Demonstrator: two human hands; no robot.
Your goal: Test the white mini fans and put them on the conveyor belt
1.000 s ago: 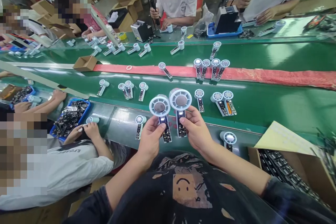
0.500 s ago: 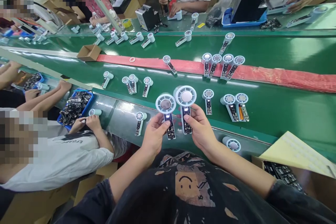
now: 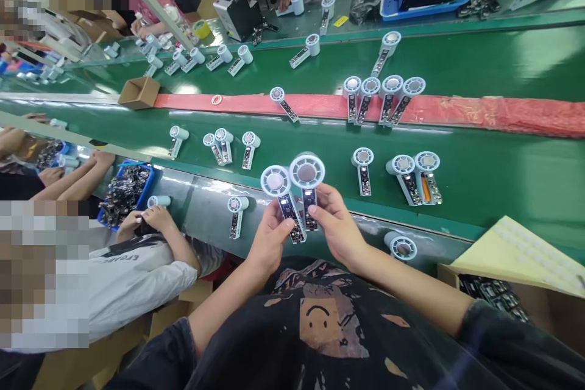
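In my left hand (image 3: 270, 237) is a light-blue handheld fan (image 3: 275, 181) with a round head and a bare circuit board in its handle. My thumb lies on the board, which shows a small white light. A second handheld fan (image 3: 307, 171) of the same kind is gripped in my right hand (image 3: 336, 222), thumb on its board, also lit. The two round heads sit side by side, touching or nearly so, both facing me. On the bench to the right lies another fan (image 3: 403, 248); one more fan (image 3: 236, 210) lies to the left.
Several fans rest on the green conveyor (image 3: 479, 170) and on the red strip (image 3: 315, 106) along its middle. A cardboard box (image 3: 139, 92) sits on that strip. At right stands a carton of boards (image 3: 493, 295). A co-worker (image 3: 137, 274) sits at left by a blue tray (image 3: 148, 183).
Both fans have shifted slightly left, and the left one tilts more. The right fan's centre looks darker, the left one's lighter. My view has turned a little.
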